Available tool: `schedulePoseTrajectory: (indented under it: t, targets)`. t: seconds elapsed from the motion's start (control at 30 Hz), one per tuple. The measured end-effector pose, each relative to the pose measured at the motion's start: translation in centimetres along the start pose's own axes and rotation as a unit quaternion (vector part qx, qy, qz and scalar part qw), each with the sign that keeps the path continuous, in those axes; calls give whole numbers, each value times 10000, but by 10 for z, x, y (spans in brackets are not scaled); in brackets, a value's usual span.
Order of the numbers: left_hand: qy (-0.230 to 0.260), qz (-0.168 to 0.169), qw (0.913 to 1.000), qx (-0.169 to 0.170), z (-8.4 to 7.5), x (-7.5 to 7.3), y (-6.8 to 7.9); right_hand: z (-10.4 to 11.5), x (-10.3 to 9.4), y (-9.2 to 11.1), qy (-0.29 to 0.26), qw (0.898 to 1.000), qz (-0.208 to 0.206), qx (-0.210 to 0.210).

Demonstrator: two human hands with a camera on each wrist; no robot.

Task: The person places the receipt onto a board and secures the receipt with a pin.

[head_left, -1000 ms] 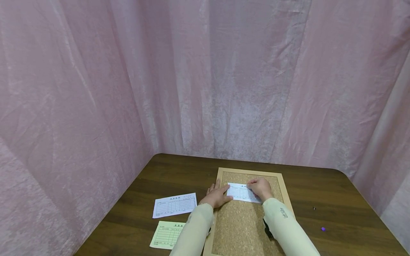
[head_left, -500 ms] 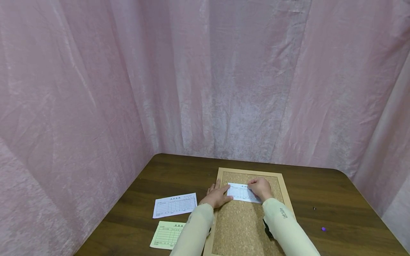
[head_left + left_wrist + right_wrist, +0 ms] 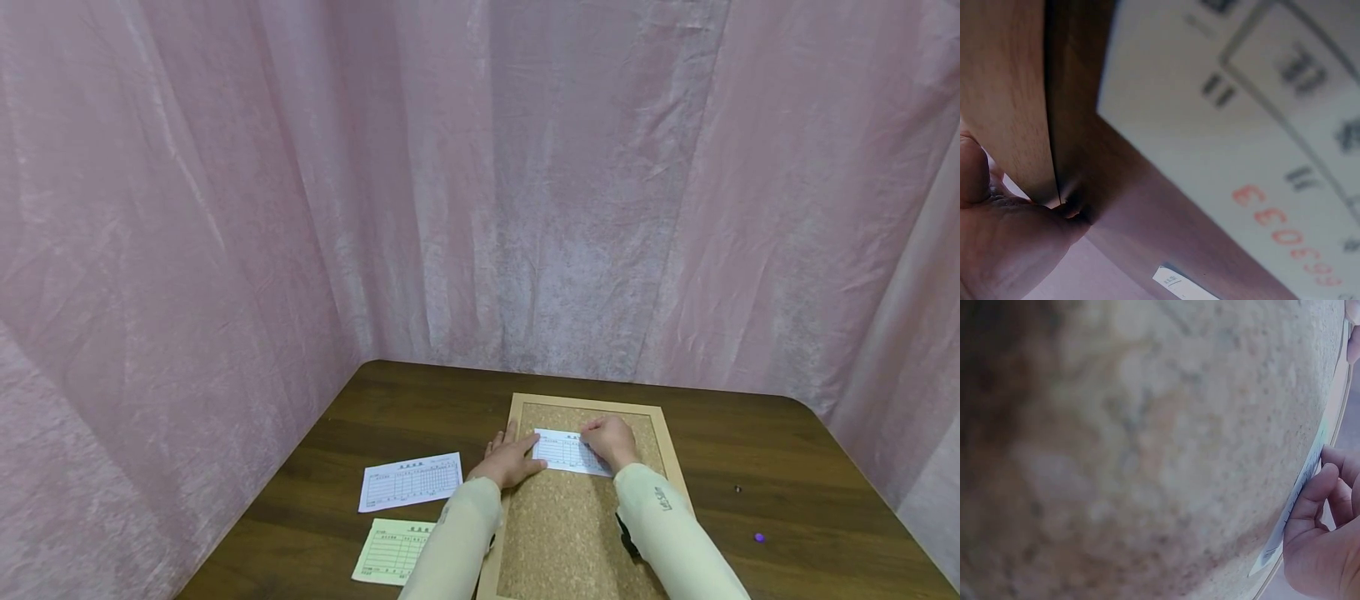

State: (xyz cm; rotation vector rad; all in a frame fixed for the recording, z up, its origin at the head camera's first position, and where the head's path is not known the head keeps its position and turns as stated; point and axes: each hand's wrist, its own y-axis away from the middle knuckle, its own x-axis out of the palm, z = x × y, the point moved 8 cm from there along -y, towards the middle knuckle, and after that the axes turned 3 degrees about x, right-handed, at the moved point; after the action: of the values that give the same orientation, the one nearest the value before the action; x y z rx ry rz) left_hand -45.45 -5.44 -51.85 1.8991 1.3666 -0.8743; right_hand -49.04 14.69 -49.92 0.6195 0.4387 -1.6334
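A white printed form slip (image 3: 558,451) lies on a cork board (image 3: 562,525) with a pale wooden frame. My left hand (image 3: 508,461) spreads over the board's left frame edge, its thumb and index fingertip at the slip's left side. In the left wrist view, part of that hand (image 3: 1016,231) shows beside the wooden frame. My right hand (image 3: 611,442) covers the slip's right part, thumb and index fingertip pinched together near its top edge. The right wrist view shows this pinching hand (image 3: 1329,531) against the slip (image 3: 1291,512); whatever is between the fingertips is hidden.
Left of the board on the dark wooden table (image 3: 420,400) lie another white form slip (image 3: 411,482) and a green one (image 3: 390,550), partly behind the left sleeve. At right are a small purple round object (image 3: 759,537) and a tiny dark one (image 3: 738,489). Pink curtains surround the table.
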Motion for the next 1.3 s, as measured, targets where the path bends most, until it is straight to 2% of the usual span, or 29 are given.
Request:
schedulePoseTrajectory:
  t: [0.4,0.87,1.13,1.3]
  targets:
    - [2,-16,10000,-5,1,1,0,0,1,-2,241,9997,-18,32]
    - [-82,-11,9999,84,-3,-2,2,10,-3,4,559,9981,-131,-245]
    - [-112,13,9999,83,-1,-1,2,12,-5,8,434,9983,-216,-322]
    - [-78,2,9999,78,0,0,1,10,-3,7,393,9988,-195,-199]
